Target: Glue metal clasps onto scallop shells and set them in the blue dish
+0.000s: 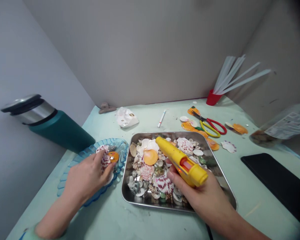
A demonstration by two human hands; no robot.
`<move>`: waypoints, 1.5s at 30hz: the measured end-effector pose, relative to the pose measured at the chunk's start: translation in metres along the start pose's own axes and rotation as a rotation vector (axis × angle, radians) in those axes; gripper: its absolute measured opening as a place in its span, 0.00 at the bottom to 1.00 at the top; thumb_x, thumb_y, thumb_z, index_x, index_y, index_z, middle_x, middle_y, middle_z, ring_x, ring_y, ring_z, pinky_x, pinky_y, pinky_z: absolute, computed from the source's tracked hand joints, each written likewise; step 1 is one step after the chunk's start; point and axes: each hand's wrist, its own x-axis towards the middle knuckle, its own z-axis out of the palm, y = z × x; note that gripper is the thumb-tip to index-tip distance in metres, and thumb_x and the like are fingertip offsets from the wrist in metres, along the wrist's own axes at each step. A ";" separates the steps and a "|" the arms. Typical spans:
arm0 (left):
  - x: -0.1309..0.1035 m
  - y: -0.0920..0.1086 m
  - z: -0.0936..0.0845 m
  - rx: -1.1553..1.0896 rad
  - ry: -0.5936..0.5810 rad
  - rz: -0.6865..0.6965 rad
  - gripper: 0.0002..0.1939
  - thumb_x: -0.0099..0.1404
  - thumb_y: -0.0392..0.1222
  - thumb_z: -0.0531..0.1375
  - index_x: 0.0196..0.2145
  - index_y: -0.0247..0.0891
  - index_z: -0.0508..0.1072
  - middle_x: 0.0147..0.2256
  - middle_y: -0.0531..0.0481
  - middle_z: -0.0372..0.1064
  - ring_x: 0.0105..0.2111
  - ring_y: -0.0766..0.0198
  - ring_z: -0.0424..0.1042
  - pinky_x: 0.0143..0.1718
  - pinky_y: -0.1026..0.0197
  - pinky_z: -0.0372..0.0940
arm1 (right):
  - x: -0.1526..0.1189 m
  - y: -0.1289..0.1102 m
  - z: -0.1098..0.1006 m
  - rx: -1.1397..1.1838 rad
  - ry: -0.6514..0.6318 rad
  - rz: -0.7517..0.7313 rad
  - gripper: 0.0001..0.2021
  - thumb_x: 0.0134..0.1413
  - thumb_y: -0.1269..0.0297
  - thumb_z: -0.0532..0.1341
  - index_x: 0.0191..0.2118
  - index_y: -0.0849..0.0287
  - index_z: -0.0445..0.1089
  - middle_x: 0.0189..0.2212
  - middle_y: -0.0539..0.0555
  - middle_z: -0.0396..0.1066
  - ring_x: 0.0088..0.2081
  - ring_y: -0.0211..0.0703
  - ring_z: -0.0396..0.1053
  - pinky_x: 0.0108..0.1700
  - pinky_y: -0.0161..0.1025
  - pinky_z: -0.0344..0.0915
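Note:
My right hand is wrapped round a yellow hot glue gun, held above a steel tray. The gun's narrow end points away, toward the back left. Seashells of many kinds fill the tray, among them an orange scallop shell and a purple-striped shell. Over a blue scalloped plate on the left, my left hand has its fingers closed on a purple-and-white seashell. A small orange shell sits against it near the fingertips. My fingers partly hide these shells.
A teal bottle stands behind the plate. Along the back lie a crumpled white packet and a white marker. Scissors lie among loose shells. To the right are a red cup of glue sticks, a clear jar and a black mat.

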 end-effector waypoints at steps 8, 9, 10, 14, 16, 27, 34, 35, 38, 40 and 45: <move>0.003 0.002 -0.014 0.082 -0.050 0.050 0.22 0.65 0.56 0.46 0.45 0.38 0.66 0.37 0.41 0.73 0.33 0.47 0.75 0.20 0.60 0.55 | 0.002 0.005 0.001 -0.008 -0.017 -0.048 0.11 0.55 0.57 0.60 0.38 0.59 0.71 0.31 0.54 0.76 0.33 0.48 0.74 0.26 0.37 0.68; 0.001 0.002 -0.013 0.095 -0.036 0.040 0.22 0.65 0.56 0.46 0.45 0.39 0.66 0.37 0.41 0.72 0.31 0.48 0.74 0.20 0.60 0.54 | 0.002 0.007 0.001 -0.014 -0.022 -0.050 0.11 0.55 0.57 0.60 0.38 0.59 0.71 0.31 0.54 0.76 0.33 0.48 0.74 0.27 0.37 0.68; -0.001 0.003 -0.012 0.102 -0.026 0.027 0.21 0.66 0.56 0.45 0.45 0.40 0.67 0.38 0.41 0.70 0.28 0.50 0.74 0.19 0.60 0.53 | 0.002 0.008 0.000 -0.020 -0.026 -0.055 0.10 0.55 0.57 0.60 0.37 0.58 0.71 0.30 0.53 0.76 0.34 0.48 0.74 0.27 0.37 0.68; -0.008 0.007 -0.009 0.085 0.010 -0.002 0.21 0.66 0.56 0.45 0.45 0.41 0.67 0.43 0.40 0.66 0.25 0.55 0.72 0.19 0.61 0.52 | 0.001 0.009 0.000 -0.036 -0.031 -0.074 0.10 0.55 0.58 0.60 0.36 0.59 0.70 0.29 0.52 0.75 0.33 0.47 0.74 0.31 0.39 0.69; -0.010 0.009 -0.008 0.088 0.020 -0.020 0.21 0.66 0.55 0.45 0.46 0.40 0.67 0.42 0.39 0.66 0.25 0.55 0.72 0.19 0.61 0.52 | 0.001 0.007 0.000 -0.022 -0.029 -0.077 0.09 0.55 0.58 0.60 0.36 0.59 0.70 0.30 0.53 0.75 0.33 0.48 0.74 0.31 0.38 0.69; -0.018 -0.030 -0.012 -0.085 0.011 -0.059 0.27 0.67 0.56 0.45 0.57 0.41 0.63 0.45 0.43 0.67 0.31 0.56 0.73 0.27 0.59 0.61 | 0.002 0.006 0.001 -0.037 -0.020 -0.111 0.11 0.55 0.58 0.60 0.38 0.60 0.71 0.31 0.54 0.76 0.34 0.48 0.74 0.31 0.38 0.70; -0.029 -0.035 -0.010 -0.160 0.009 -0.125 0.30 0.64 0.60 0.48 0.58 0.42 0.61 0.52 0.43 0.64 0.31 0.57 0.73 0.29 0.58 0.62 | 0.002 0.006 0.001 -0.061 -0.019 -0.122 0.09 0.54 0.58 0.60 0.37 0.58 0.71 0.29 0.52 0.76 0.32 0.48 0.74 0.27 0.36 0.69; -0.031 -0.033 -0.012 -0.180 0.025 -0.117 0.29 0.64 0.60 0.49 0.57 0.42 0.62 0.51 0.43 0.66 0.29 0.58 0.73 0.28 0.59 0.62 | 0.002 0.006 0.000 -0.068 -0.022 -0.122 0.09 0.54 0.58 0.60 0.36 0.57 0.71 0.29 0.52 0.76 0.31 0.47 0.74 0.26 0.36 0.69; -0.035 -0.026 -0.015 -0.226 0.010 0.007 0.25 0.64 0.59 0.51 0.53 0.44 0.66 0.42 0.47 0.71 0.27 0.60 0.72 0.29 0.60 0.62 | 0.002 0.007 0.000 -0.100 -0.008 -0.121 0.09 0.53 0.58 0.60 0.35 0.57 0.72 0.28 0.52 0.77 0.30 0.47 0.75 0.25 0.36 0.69; -0.034 -0.021 -0.013 -0.212 -0.013 0.080 0.23 0.64 0.57 0.51 0.51 0.45 0.69 0.40 0.47 0.71 0.27 0.60 0.72 0.29 0.60 0.62 | 0.003 0.008 0.000 -0.101 0.001 -0.117 0.09 0.53 0.58 0.60 0.35 0.56 0.73 0.28 0.52 0.77 0.30 0.48 0.75 0.24 0.36 0.68; -0.023 -0.010 -0.009 -0.094 -0.059 0.089 0.21 0.64 0.54 0.52 0.50 0.45 0.70 0.39 0.46 0.72 0.27 0.56 0.73 0.25 0.59 0.59 | 0.004 0.007 0.001 -0.087 0.006 -0.108 0.10 0.52 0.57 0.61 0.35 0.57 0.73 0.26 0.52 0.76 0.27 0.48 0.74 0.21 0.36 0.67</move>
